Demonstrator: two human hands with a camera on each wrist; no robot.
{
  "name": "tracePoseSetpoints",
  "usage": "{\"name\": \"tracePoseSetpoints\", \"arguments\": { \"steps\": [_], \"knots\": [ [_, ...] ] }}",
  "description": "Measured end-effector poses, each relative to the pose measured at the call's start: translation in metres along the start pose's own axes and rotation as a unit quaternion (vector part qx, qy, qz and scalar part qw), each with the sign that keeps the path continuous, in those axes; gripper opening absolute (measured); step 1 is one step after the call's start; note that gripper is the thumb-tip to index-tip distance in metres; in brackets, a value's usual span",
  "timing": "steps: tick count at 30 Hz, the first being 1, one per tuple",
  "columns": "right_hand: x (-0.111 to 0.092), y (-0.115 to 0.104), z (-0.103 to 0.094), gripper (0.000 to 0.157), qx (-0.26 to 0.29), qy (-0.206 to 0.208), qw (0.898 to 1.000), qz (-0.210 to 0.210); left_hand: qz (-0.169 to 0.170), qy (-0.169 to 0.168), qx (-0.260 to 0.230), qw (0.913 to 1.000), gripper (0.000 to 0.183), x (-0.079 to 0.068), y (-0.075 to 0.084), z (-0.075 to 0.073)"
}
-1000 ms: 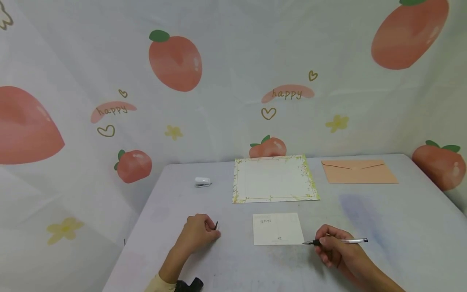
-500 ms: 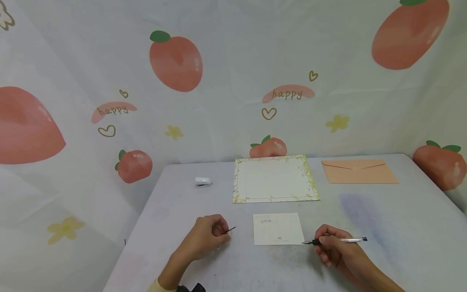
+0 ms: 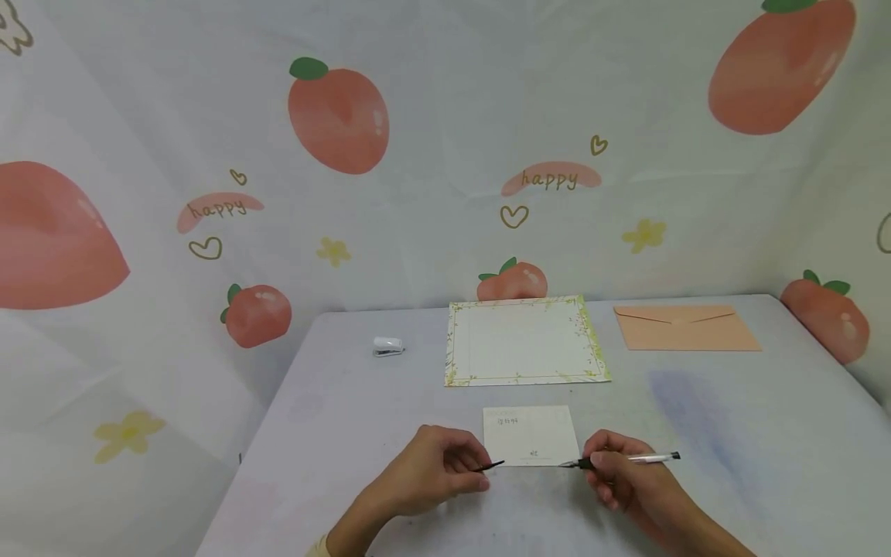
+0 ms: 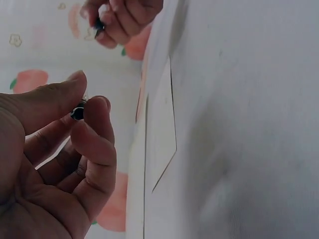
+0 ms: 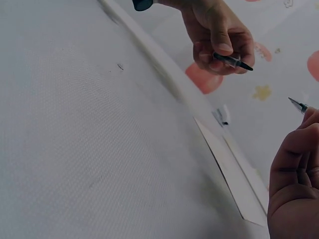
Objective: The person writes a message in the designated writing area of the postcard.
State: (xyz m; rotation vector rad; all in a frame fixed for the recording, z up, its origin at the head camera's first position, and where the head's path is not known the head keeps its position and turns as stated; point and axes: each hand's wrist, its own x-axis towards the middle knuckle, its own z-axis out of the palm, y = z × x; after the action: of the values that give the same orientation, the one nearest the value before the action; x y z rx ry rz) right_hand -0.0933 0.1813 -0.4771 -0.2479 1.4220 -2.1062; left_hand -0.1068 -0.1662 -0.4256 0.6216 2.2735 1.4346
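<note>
In the head view my left hand [image 3: 438, 473] pinches a pen cap [image 3: 491, 466] with a black clip, between thumb and fingertips. The left wrist view shows the cap's dark end [image 4: 78, 110] between the fingertips. My right hand [image 3: 636, 483] grips a gel pen [image 3: 650, 458] with a pale barrel and a dark grip, its bare tip pointing left. Tip and cap face each other, a short gap apart, above the near edge of a small white card [image 3: 532, 429]. The card bears a little handwriting. In the right wrist view, the pen's metal tip [image 5: 297, 104] pokes out past my fingers.
A larger sheet with a floral border [image 3: 525, 344] lies behind the card. To its right is a peach envelope [image 3: 685, 331], and to its left a small white stapler [image 3: 387, 346]. A peach-printed cloth [image 3: 431, 224] hangs behind the table.
My left hand has moved right and toward me with the cap, turning it to point at the pen. My right hand has shifted slightly left with the pen.
</note>
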Motion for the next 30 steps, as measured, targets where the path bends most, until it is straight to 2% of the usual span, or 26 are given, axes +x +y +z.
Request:
{"name": "tracePoseSetpoints", "arguments": {
  "steps": [6,13,21,30],
  "knots": [
    [0.002,0.005,0.006,0.027,0.0,-0.024,1.0,-0.015,0.027,-0.01,-0.001,0.9996,0.013,0.006,0.004,0.012],
    [0.009,0.01,0.016,0.028,0.012,-0.034,0.999,-0.024,0.058,-0.007,0.007,0.9983,0.013,0.017,0.008,0.022],
    [0.013,0.013,0.023,0.02,0.029,-0.043,0.999,-0.015,0.046,-0.001,0.001,0.9989,0.011,0.021,0.015,0.029],
    [0.014,0.018,0.028,0.022,0.032,-0.069,0.997,-0.033,0.043,-0.003,0.01,0.999,0.009,0.023,0.013,0.035]
  ]
}}
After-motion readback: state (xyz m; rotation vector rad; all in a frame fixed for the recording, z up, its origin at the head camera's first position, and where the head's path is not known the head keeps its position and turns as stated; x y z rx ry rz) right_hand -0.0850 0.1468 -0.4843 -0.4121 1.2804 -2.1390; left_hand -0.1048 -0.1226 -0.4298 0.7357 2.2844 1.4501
